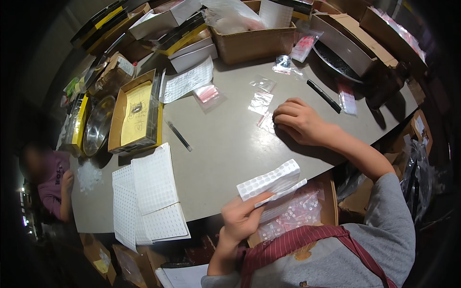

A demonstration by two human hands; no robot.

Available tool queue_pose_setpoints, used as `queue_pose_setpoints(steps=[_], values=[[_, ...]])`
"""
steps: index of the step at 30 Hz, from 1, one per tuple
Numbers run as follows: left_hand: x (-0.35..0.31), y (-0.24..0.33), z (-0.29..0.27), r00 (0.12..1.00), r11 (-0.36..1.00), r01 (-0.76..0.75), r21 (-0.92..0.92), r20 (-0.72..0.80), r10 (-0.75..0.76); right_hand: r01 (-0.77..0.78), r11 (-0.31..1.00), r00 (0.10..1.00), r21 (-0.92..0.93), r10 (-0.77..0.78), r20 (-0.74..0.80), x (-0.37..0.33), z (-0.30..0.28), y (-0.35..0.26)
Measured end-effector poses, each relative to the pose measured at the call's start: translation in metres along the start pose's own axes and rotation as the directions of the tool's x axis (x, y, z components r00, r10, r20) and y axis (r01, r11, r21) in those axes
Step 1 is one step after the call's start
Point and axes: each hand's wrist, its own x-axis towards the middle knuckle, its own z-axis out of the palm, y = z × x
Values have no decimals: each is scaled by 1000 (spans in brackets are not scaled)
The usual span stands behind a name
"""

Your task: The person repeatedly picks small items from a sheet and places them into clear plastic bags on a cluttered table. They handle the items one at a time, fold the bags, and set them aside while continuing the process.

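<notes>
My left hand point(239, 218) is closed on a folded sheet of round white stickers point(269, 180) by the table's near edge, thumb on top. Farther out, my right hand point(300, 122) rests low over the table with its fingers curled down and pressed together. Its fingertips meet the edge of a small clear zip bag point(264, 123); whatever they pinch is hidden beneath them. Two more little clear bags lie just beyond, one a bright, shiny bag point(260, 102) and the other a dull bag point(265, 83).
Printed label sheets point(153, 180) overhang the front edge at left. A pen point(178, 136) and a black marker point(323, 96) lie on the table. Boxes, a steel bowl point(98, 124) and a dish of black bits point(338, 62) ring it. Another person point(54, 177) sits at far left.
</notes>
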Motion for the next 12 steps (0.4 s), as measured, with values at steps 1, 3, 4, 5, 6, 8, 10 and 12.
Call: queue_pose_setpoints(steps=[1,3,4,5,6,8,10,12], values=[[-1,1,-1,1000,999,17,-43,-4,-17,27,999,999,28,-28,34,-3,-11,-4],[-4,6,-5,998,991,51,-124,-18,-54,20,992,994,121,-33,107,-11,-31,-19],[-6,10,-8,997,987,66,-145,-21,-70,15,986,989,169,-39,144,-16,-40,-26],[-5,15,-9,996,982,79,-169,-18,-83,-16,955,969,296,-59,241,-22,-52,-31],[-6,19,-11,995,977,96,-190,-16,-100,-56,906,939,420,-95,331,-27,-61,-36],[-5,25,-13,994,971,102,-216,-4,-106,-179,794,888,581,-123,442,-32,-80,-47],[-4,26,-12,996,973,92,-210,9,-92,-218,787,961,577,69,269,-36,-83,-54],[-8,24,-11,998,984,63,-164,13,-62,-231,764,973,603,184,139,-29,-92,-64]])
